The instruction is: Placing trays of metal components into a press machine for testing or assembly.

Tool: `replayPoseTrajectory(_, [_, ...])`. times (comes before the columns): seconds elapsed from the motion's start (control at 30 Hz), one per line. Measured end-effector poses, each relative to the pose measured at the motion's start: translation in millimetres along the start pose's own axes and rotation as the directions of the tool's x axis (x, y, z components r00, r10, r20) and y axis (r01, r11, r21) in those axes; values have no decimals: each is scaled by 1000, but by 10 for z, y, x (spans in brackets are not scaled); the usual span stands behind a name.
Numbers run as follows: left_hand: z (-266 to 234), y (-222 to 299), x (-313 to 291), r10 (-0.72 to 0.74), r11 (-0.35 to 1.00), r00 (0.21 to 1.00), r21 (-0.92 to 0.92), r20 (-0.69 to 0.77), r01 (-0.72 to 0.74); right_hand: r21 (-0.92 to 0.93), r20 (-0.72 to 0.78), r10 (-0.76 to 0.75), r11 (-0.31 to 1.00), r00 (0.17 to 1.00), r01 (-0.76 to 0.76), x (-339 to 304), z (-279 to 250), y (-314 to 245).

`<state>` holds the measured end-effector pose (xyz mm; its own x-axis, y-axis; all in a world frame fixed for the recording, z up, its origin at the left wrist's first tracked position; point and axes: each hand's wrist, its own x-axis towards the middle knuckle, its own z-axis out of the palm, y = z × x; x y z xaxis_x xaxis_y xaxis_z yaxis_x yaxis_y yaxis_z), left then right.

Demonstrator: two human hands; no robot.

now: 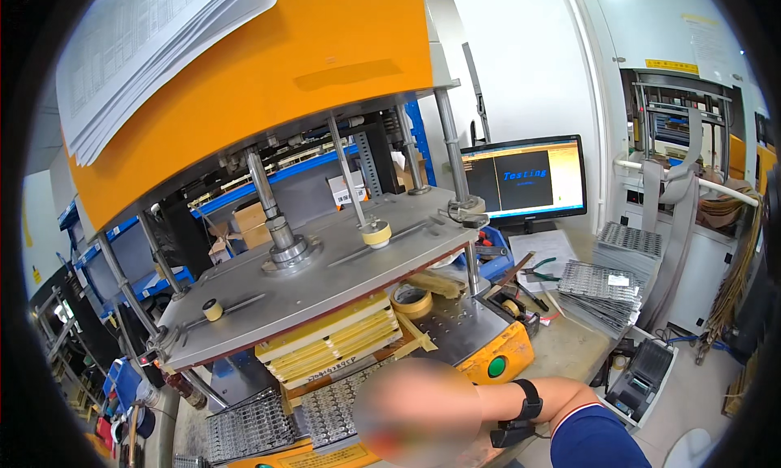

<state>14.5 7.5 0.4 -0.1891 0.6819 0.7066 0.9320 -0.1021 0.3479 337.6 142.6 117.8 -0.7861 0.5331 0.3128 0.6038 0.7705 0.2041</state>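
My right hand [419, 415] reaches in from the lower right, a black band on its wrist and a dark blue sleeve above. A blur covers the hand, so its fingers and anything in them cannot be made out. Close beside it lies a silvery panel of small repeated parts [327, 409], at the front of the press, under the edge of a yellow layered fixture [329, 346]. Another such panel [248, 426] lies further left. My left hand is out of view.
Above the fixture hangs a grey press plate [350, 260] on steel posts. A green button [496, 366] sits on the orange housing. To the right are green-handled pliers [538, 271], stacked panels [600, 289] and a monitor [529, 183]. A tape roll [412, 301] rests beneath the plate.
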Motion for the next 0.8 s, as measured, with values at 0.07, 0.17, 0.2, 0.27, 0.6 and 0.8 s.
replayPoseTrajectory(0.07, [-1,12,9,-2,1000,1000,0,7,2,109,-81,-14,994,997,23,-16,21,51])
replayPoseTrajectory(0.17, [-18,30,5,-16,1000,1000,-19,17,16,145,-112,-27,989,993,43,-19,15,90])
replayPoseTrajectory(0.2, [-32,21,12,-2,999,999,-54,55,5,145,-110,-28,988,994,44,-11,7,110])
replayPoseTrajectory(0.27, [-95,41,28,11,996,996,-89,92,-2,160,-94,-69,984,993,84,8,-5,149])
replayPoseTrajectory(0.6, [-636,666,509,366,928,808,-242,461,-282,192,-247,-72,974,966,122,17,104,180])
replayPoseTrajectory(0.8, [-138,580,134,378,854,840,-496,390,-154,232,-229,-36,968,973,90,-82,65,248])
